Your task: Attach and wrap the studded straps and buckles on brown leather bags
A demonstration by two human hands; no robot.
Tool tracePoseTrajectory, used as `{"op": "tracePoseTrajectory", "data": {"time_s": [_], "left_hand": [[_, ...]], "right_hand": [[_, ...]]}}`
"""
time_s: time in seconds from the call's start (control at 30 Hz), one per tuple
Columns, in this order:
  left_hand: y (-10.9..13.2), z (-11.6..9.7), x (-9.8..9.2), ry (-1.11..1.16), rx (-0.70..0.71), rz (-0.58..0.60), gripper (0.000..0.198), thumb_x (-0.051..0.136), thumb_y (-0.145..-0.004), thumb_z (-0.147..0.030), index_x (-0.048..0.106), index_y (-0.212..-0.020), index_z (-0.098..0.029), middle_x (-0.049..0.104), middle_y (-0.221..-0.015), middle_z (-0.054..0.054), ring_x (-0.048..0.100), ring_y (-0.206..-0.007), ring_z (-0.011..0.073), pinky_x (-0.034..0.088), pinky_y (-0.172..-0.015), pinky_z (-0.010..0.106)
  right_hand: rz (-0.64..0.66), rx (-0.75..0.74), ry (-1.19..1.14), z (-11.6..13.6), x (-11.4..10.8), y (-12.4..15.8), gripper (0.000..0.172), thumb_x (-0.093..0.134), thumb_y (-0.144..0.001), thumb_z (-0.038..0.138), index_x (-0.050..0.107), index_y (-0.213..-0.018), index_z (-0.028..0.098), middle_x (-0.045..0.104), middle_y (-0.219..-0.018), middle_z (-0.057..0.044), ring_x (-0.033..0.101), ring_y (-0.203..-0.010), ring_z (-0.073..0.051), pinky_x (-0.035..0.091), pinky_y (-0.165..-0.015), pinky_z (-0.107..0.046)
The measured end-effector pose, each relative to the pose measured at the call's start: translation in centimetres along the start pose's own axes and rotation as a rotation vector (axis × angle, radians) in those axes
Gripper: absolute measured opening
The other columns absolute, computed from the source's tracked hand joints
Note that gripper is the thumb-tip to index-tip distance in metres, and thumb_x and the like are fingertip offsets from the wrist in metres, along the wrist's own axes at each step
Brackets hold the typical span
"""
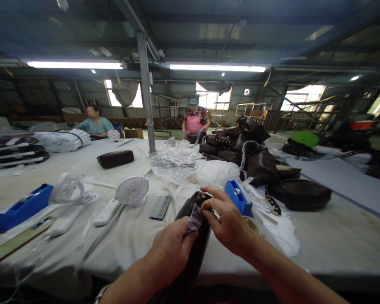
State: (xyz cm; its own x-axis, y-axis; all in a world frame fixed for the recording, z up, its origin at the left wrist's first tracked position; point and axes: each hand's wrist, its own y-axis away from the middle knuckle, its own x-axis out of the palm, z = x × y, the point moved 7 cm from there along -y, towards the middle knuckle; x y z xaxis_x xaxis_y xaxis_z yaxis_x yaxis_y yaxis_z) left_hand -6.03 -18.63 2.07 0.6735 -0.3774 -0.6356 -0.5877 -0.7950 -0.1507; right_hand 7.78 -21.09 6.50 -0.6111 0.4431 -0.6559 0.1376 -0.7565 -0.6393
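At the near edge of the long white-covered table (335, 240), both hands work on a dark brown leather bag (190, 253) that stands on end and hangs partly over the table edge. The left hand (171, 251) is closed around the bag's left side, thumb pressed on a small clear plastic piece (194, 219) lying against the leather. The right hand (229, 223) pinches the top of that plastic between thumb and forefinger, just below a brass stud near the bag's upper end. Just right of the bag sits a blue tape dispenser (238, 197); left of it lie a blurred phone (160, 207) and a small white desk fan (132, 190). Beyond the bag, a heap of dark brown bags (256, 160) is piled, and two people (194, 120) stand or sit at the far side.
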Motion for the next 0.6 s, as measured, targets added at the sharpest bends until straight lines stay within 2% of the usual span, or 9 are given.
{"op": "tracePoseTrajectory", "data": {"time_s": [0.13,0.27,0.6], "left_hand": [[0.3,0.1,0.2,-0.052,0.012,-0.008,0.017,0.044,-0.093,-0.028,0.059,-0.089,-0.021,0.066,-0.085,0.003,0.057,-0.073,0.0175,0.038,-0.062,0.027],[0.5,0.2,0.3,-0.036,-0.009,0.01,0.015,0.045,-0.092,-0.027,0.057,-0.085,-0.021,0.065,-0.076,0.001,0.057,-0.067,0.0166,0.037,-0.06,0.027],[1.2,-0.4,0.0,0.083,-0.062,0.056,0.018,0.049,-0.09,-0.035,0.058,-0.084,-0.02,0.064,-0.069,0.002,0.057,-0.062,0.0176,0.036,-0.056,0.028]], "right_hand": [[0.018,0.017,-0.011,0.0,-0.1,0.0,0.014,0.058,-0.083,0.008,0.063,-0.084,0.02,0.056,-0.135,-0.011,0.047,-0.13,-0.026,0.035,-0.112,-0.049],[0.036,0.006,0.0,0.1,-0.1,0.2,0.012,0.058,-0.083,0.009,0.063,-0.084,0.02,0.056,-0.136,-0.012,0.047,-0.131,-0.026,0.037,-0.111,-0.049],[0.034,-0.124,0.186,2.1,0.1,0.2,0.015,0.046,-0.091,0.011,0.059,-0.085,0.016,0.054,-0.136,-0.021,0.05,-0.129,-0.031,0.048,-0.103,-0.051]]}}
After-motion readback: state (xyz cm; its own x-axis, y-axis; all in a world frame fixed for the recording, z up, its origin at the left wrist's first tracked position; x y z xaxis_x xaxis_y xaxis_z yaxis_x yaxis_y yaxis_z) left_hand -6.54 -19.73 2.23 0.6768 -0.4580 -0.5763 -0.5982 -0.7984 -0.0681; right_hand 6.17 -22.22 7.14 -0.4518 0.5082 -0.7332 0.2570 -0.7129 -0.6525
